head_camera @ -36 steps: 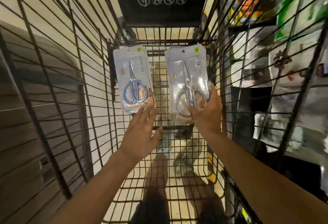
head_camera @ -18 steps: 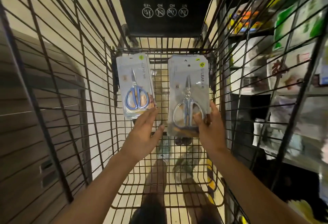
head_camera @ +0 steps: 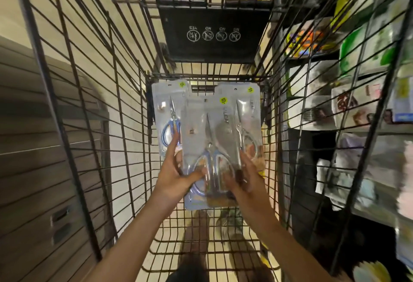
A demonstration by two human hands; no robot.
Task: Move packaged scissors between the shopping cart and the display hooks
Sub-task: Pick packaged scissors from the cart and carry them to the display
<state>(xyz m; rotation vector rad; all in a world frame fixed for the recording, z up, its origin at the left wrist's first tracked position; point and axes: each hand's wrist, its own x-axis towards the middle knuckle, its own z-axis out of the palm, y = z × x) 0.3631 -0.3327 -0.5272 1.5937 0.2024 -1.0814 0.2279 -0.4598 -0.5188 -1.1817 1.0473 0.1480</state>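
Hands grip scissors pack, label "LEAF".

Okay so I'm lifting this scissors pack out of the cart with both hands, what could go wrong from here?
1. The lifted pack overlaps the blue-handled pack and the pack on the right, so it might drag one along.
2. Your left hand and right hand hold only its lower end; the glossy plastic may slip.
3. Its top corners could catch on the cart wires.
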